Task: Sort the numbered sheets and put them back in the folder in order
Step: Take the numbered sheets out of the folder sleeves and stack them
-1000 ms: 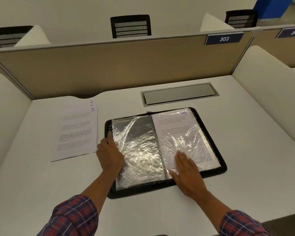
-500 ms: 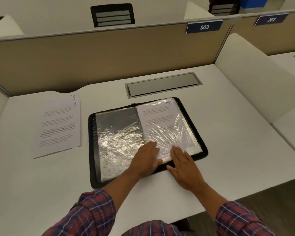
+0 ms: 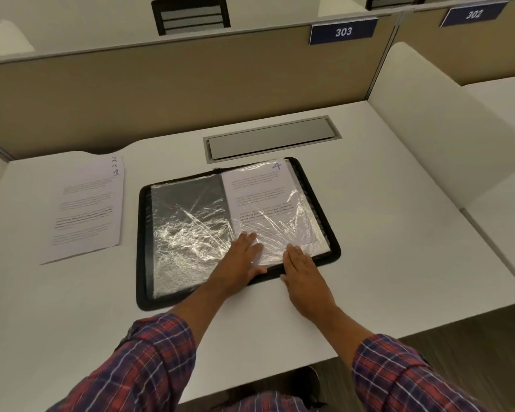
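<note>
Plastic pocket film (image 3: pixel 283 230) is being pressed by the left hand (image 3: pixel 240 257) and right hand (image 3: pixel 302 267), both flat with fingers straight, probably seating sheet 4 (image 3: pixel 259 197) in the black folder (image 3: pixel 142 248). Farther left, the loose stack (image 3: pixel 87 209), 1 uppermost, is waiting.

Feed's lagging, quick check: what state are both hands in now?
Left hand: open, flat on the folder, over sheet 4.
Right hand: open, flat on the folder's near edge.

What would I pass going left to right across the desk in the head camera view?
Loose sheets with sheet 1 on top → the open folder's empty sleeve → sheet 4 in the right sleeve → white side partition. Both hands overlap the folder pages, so they are left out.
</note>
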`<state>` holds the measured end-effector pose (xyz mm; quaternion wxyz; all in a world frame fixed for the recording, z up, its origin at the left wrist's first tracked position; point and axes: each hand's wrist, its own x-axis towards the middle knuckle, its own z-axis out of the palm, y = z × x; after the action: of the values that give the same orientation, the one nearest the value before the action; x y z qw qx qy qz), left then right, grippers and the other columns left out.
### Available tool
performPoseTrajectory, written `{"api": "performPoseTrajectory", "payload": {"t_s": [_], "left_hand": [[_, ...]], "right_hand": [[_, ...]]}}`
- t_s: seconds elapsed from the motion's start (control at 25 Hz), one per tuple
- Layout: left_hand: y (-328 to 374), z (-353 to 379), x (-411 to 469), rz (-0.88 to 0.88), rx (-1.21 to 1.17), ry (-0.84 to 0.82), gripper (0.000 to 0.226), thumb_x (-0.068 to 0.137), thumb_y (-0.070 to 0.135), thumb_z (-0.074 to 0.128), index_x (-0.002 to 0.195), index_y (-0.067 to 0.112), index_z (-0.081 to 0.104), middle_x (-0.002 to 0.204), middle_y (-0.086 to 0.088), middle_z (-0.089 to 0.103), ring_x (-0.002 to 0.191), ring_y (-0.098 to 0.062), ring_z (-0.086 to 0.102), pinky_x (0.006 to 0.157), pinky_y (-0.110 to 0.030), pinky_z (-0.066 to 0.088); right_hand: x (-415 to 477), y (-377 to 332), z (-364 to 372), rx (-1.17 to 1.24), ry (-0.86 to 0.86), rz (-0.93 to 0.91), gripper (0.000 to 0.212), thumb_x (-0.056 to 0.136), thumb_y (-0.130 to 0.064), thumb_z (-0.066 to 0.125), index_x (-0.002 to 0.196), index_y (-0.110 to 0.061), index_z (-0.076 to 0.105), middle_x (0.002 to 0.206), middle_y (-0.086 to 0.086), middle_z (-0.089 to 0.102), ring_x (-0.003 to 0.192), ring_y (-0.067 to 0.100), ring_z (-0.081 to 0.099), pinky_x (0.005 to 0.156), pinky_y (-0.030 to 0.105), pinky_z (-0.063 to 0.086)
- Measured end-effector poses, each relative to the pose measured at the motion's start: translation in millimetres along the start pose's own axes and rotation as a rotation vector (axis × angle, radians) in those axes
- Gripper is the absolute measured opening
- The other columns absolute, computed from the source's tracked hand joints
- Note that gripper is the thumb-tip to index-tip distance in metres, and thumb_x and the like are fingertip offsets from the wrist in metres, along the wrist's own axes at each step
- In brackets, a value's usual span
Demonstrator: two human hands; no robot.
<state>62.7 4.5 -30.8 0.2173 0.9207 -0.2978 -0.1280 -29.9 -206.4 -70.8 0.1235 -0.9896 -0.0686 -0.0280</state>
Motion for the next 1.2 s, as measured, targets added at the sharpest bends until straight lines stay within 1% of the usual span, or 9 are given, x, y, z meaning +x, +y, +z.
{"api": "performPoseTrajectory", "payload": {"t_s": [0.24, 0.32, 0.36, 0.44, 0.52, 0.68, 0.88, 1.04, 1.2], "left_hand": [[13.3, -12.4, 24.1, -0.069, 0.154, -0.058, 0.068, 0.103, 0.039, 0.061, 0.159, 0.011, 0.036, 0.172, -0.013, 0.015, 0.160, -0.032, 0.008, 0.128, -0.045, 0.009], [15.3, -7.4, 22.6, -0.062, 0.192, -0.040, 0.061, 0.104, 0.035, 0.061, 0.155, 0.010, 0.041, 0.170, -0.017, 0.022, 0.158, -0.035, 0.016, 0.128, -0.048, 0.017], [15.3, -3.2, 20.6, -0.028, 0.204, -0.011, 0.051, 0.103, 0.031, 0.061, 0.148, 0.010, 0.048, 0.165, -0.018, 0.032, 0.154, -0.036, 0.027, 0.125, -0.050, 0.029], [18.2, 1.9, 15.4, 0.055, 0.185, 0.091, 0.022, 0.102, 0.025, 0.060, 0.119, 0.011, 0.059, 0.136, -0.010, 0.054, 0.125, -0.027, 0.054, 0.094, -0.048, 0.056], [24.3, 3.0, 11.1, 0.100, 0.149, 0.176, 0.009, 0.101, 0.018, 0.058, 0.098, 0.011, 0.062, 0.109, -0.005, 0.057, 0.099, -0.020, 0.057, 0.070, -0.043, 0.057], [33.2, 0.0, 12.8, 0.078, 0.054, 0.234, 0.013, 0.100, 0.002, 0.057, 0.096, 0.005, 0.068, 0.098, -0.009, 0.064, 0.092, -0.021, 0.061, 0.079, -0.036, 0.057], [28.6, -10.0, 22.1, -0.172, -0.150, 0.219, 0.016, 0.091, 0.015, 0.069, 0.077, 0.017, 0.062, 0.077, 0.003, 0.064, 0.070, -0.016, 0.060, 0.067, -0.038, 0.054], [24.9, -16.2, 24.5, -0.172, -0.179, 0.196, 0.014, 0.097, 0.023, 0.068, 0.086, 0.015, 0.072, 0.085, 0.001, 0.073, 0.077, -0.015, 0.065, 0.074, -0.033, 0.055], [24.0, -19.1, 22.8, -0.130, -0.175, 0.220, 0.017, 0.102, 0.015, 0.058, 0.093, 0.012, 0.073, 0.095, -0.002, 0.074, 0.084, -0.017, 0.065, 0.081, -0.034, 0.055]], "right_hand": [[16.6, 15.4, -3.0, 0.030, 0.040, -0.035, 0.068, 0.098, -0.017, 0.070, 0.153, 0.008, 0.040, 0.160, 0.026, 0.039, 0.149, 0.040, 0.040, 0.119, 0.052, 0.040], [15.3, 19.3, -4.3, 0.035, 0.060, -0.031, 0.069, 0.096, -0.017, 0.072, 0.152, 0.008, 0.040, 0.160, 0.027, 0.040, 0.149, 0.040, 0.040, 0.119, 0.050, 0.041], [13.4, 21.2, -5.3, 0.038, 0.074, -0.031, 0.069, 0.097, -0.018, 0.071, 0.153, 0.008, 0.040, 0.160, 0.026, 0.040, 0.149, 0.039, 0.040, 0.119, 0.049, 0.041], [6.9, 24.7, -8.2, 0.040, 0.111, -0.048, 0.065, 0.101, -0.021, 0.064, 0.154, 0.007, 0.039, 0.161, 0.025, 0.038, 0.152, 0.036, 0.036, 0.121, 0.047, 0.039], [0.0, 27.5, -11.7, 0.022, 0.160, -0.075, 0.062, 0.104, -0.023, 0.058, 0.155, 0.006, 0.038, 0.162, 0.024, 0.038, 0.154, 0.033, 0.033, 0.123, 0.045, 0.036], [-4.8, 25.0, -21.1, 0.000, 0.241, -0.105, 0.057, 0.103, -0.023, 0.057, 0.152, 0.003, 0.045, 0.158, 0.020, 0.046, 0.151, 0.031, 0.038, 0.123, 0.046, 0.036], [-3.5, 16.1, -30.6, 0.008, 0.266, -0.183, 0.045, 0.104, -0.026, 0.057, 0.142, -0.003, 0.057, 0.138, 0.014, 0.059, 0.133, 0.028, 0.054, 0.118, 0.040, 0.041], [3.9, 6.5, -35.5, 0.035, 0.273, -0.259, 0.038, 0.104, -0.025, 0.055, 0.136, -0.004, 0.061, 0.131, 0.013, 0.063, 0.126, 0.026, 0.057, 0.117, 0.036, 0.041], [11.3, -1.9, -35.6, 0.058, 0.265, -0.257, 0.036, 0.105, -0.025, 0.053, 0.132, -0.003, 0.062, 0.127, 0.015, 0.066, 0.122, 0.027, 0.060, 0.116, 0.037, 0.043]]}}
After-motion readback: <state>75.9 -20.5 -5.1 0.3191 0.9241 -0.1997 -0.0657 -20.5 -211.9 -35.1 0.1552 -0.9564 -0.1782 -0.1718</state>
